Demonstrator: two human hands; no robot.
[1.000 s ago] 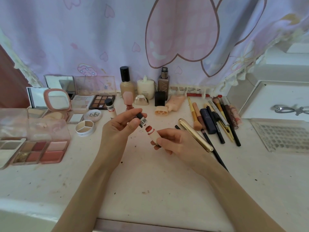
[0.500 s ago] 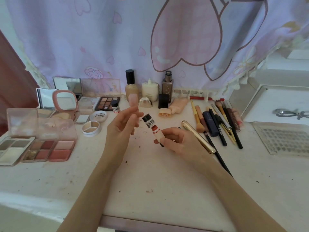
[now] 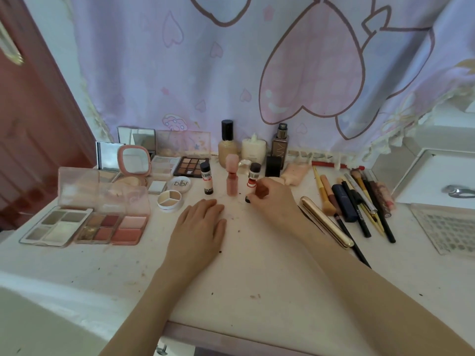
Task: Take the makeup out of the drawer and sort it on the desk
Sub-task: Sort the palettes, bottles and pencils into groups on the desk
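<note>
Red-banded and black-capped, a small lip tube [image 3: 253, 182] is being stood upright toward the desk's [image 3: 257, 265] back edge, pinched by the right hand [image 3: 272, 199] beside a pink tube [image 3: 232, 179] and a matching tube [image 3: 207, 181]. The left hand [image 3: 199, 228] is laid flat, fingers together. Release without toppling is judged next.
</note>
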